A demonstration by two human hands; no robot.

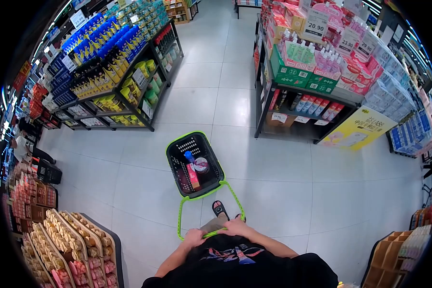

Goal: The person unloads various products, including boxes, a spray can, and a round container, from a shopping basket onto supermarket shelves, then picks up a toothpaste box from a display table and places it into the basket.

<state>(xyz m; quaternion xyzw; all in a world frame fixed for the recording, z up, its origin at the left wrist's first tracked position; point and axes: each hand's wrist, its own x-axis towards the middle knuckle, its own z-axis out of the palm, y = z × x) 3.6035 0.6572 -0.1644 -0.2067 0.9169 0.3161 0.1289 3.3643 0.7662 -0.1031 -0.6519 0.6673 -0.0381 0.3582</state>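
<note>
A black shopping basket (172,165) with a lime-green rim stands on the floor ahead of my feet. Its green handle (179,216) is tilted back towards my body. My left hand (194,237) is closed around the left part of the handle's crossbar. On the right part of that bar, my right hand (236,227) is wrapped too. Inside the basket lie a blue item (189,156), a pink and white box (193,176) and a round container with a dark purple label (201,165).
A shelf unit (146,122) with blue and yellow packs stands ahead left. Ahead right, another shelf (259,110) carries pump bottles and pink boxes. A tiled aisle (213,72) runs between them. Snack racks (72,240) are at lower left; another black basket (49,172) is farther left, near a person.
</note>
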